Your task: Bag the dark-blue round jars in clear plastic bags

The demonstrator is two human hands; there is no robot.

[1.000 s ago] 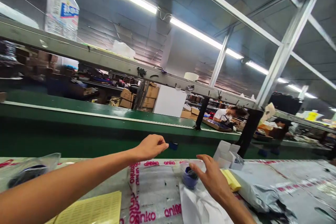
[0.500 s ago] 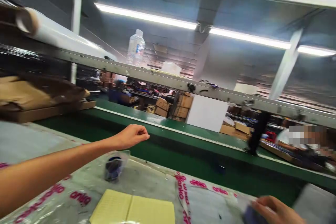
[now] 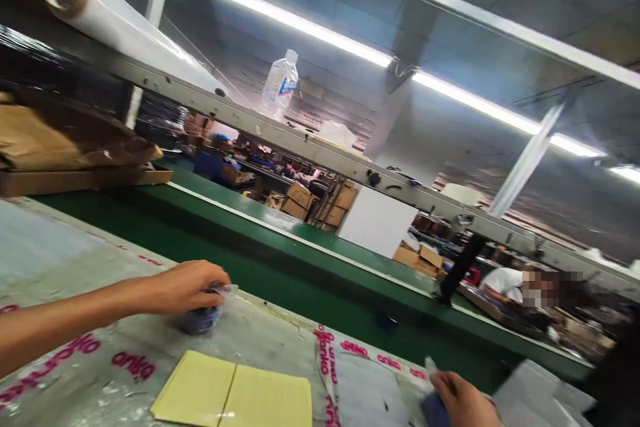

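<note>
My left hand [image 3: 193, 287] is closed from above around a dark blue item in a clear plastic bag [image 3: 203, 320], which rests on the plastic-covered table. Its fingers hide the top of that bag. At the lower right, my right hand [image 3: 465, 400] pinches a second dark blue item in clear plastic [image 3: 434, 408], partly cut off by the bottom edge. Between the hands lie two side-by-side stacks of pale yellow lined paper [image 3: 267, 397].
A green conveyor belt [image 3: 300, 273] runs behind the table. Beyond it, a metal shelf rail carries a plastic bottle [image 3: 281, 83] and a film roll [image 3: 120, 33]. An open cardboard box [image 3: 85, 183] sits at left. Another person [image 3: 505, 285] works at far right.
My left hand has come down from above the belt onto the bagged item and closed on it. My right hand still holds its bagged item. The camera view has tilted.
</note>
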